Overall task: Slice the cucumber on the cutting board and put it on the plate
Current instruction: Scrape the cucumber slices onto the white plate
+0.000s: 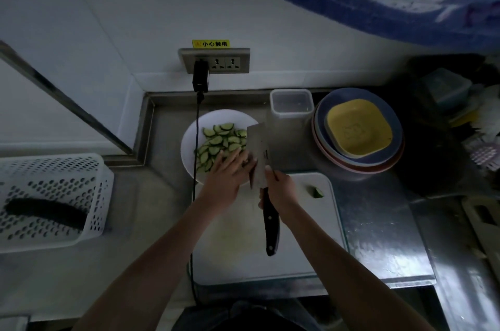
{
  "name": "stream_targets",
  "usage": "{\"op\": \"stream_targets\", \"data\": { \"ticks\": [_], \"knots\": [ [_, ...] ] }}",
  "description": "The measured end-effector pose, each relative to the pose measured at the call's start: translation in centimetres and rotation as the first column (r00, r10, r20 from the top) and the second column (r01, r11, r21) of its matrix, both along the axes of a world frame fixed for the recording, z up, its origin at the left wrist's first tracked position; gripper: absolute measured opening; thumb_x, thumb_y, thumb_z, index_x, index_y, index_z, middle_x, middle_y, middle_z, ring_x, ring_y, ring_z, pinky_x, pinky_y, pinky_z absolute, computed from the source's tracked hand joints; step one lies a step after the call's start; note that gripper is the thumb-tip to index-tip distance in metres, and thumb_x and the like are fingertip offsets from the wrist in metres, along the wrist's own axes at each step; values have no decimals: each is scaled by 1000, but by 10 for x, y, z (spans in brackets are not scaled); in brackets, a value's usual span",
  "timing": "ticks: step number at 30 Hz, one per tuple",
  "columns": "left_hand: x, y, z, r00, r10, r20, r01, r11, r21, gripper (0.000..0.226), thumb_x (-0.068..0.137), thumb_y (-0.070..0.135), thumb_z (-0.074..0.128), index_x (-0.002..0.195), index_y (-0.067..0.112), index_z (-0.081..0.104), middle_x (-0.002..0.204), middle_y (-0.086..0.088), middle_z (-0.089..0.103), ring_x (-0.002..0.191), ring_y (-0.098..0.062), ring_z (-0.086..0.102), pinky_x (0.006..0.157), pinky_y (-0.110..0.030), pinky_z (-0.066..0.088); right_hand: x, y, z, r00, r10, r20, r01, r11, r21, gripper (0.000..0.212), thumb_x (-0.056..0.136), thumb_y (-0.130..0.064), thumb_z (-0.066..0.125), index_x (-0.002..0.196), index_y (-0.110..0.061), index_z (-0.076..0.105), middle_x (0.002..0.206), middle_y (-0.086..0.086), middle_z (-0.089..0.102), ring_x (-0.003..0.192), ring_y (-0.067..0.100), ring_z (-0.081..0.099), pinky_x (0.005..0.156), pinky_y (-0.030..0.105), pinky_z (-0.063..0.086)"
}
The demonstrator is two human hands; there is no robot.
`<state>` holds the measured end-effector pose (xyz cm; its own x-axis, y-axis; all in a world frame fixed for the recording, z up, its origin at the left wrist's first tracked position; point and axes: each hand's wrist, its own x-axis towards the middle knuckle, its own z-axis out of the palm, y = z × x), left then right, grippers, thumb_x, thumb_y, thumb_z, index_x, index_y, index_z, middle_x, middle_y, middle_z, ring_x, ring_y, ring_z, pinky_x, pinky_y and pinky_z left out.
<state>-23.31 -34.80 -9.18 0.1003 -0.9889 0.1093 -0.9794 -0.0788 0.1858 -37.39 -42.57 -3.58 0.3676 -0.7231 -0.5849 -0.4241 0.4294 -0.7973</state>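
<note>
- Holding item, near: right hand (278, 190) curled round cleaver (258, 152) handle; long axis runs away from the body, blade over plate rim.
- Cutting board (319, 236): 1 cucumber end piece (318, 192) right of the grip.
- Left hand (230, 168): fingers straight, pressing slices off the blade.
- Plate (189, 146), far: cucumber slices (219, 141) heaped, left of blade.

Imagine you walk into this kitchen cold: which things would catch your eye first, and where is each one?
First, the cleaver, its blade held over the white plate of cucumber slices at the centre, the right hand gripping it while the left hand pushes slices off. Next, the yellow dish on stacked plates at the right. Then the whole cucumber in the white basket at the left.
</note>
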Motion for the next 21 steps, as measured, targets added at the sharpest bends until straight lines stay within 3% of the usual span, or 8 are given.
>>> {"op": "stream_targets", "data": {
  "ticks": [3,6,8,10,12,14,16,21],
  "knots": [
    [11,-2,5,997,54,60,-56,998,33,58,73,6,60,130,11,55,143,-12,45,136,-23,27,109,-47,14,1,-1,1,1000,15,2,-15,1000,-20,39,101,-35,41,93,-1,57,62,14,54,42,22,52,39,23,43],
    [23,-2,8,988,125,89,-134,986,97,72,52,7,85,121,8,65,140,-17,47,133,-25,28,110,-47,18,0,-2,1,1000,13,-2,-13,1000,-24,36,101,-34,42,96,-1,57,62,14,53,45,22,51,40,24,43],
    [25,3,7,991,117,64,-119,992,34,73,56,4,82,126,6,60,139,-18,47,132,-25,28,109,-46,20,-1,-4,0,1000,12,-25,-13,1000,-27,34,101,-33,42,96,-3,57,63,13,53,46,22,51,42,24,44],
    [21,9,2,977,210,-25,-211,977,-28,65,73,7,67,136,5,48,142,-19,44,134,-29,27,110,-50,26,-3,-6,-2,999,1,-50,-3,1000,-28,34,101,-35,41,93,-6,58,63,12,54,46,22,52,44,26,45],
    [14,18,-1,901,411,-141,-412,911,23,62,87,19,49,145,3,33,147,-22,34,137,-37,26,107,-52,28,-4,-9,-4,996,-16,-93,11,998,-56,35,101,-37,40,86,-10,58,61,11,56,44,21,54,46,29,46],
    [4,24,-3,792,574,-209,-552,819,158,68,93,25,47,149,0,18,152,-26,17,141,-40,17,111,-46,23,-3,-12,-3,989,-15,-149,-3,993,-121,37,101,-36,39,77,-13,56,60,10,58,42,20,56,46,30,48],
    [-1,21,-3,738,638,-219,-587,767,258,71,96,23,45,149,-2,4,154,-27,4,143,-38,5,115,-41,14,0,-17,0,980,27,-195,-58,986,-155,37,102,-33,39,76,-12,55,63,10,59,43,19,58,47,32,52],
    [6,5,-3,721,665,-194,-592,737,327,72,99,18,39,147,0,-11,154,-24,-10,143,-36,-10,116,-39,5,20,-17,7,916,225,-332,-289,945,-157,37,101,-35,38,85,-10,59,70,12,64,43,20,62,42,26,50]
  ]
}}
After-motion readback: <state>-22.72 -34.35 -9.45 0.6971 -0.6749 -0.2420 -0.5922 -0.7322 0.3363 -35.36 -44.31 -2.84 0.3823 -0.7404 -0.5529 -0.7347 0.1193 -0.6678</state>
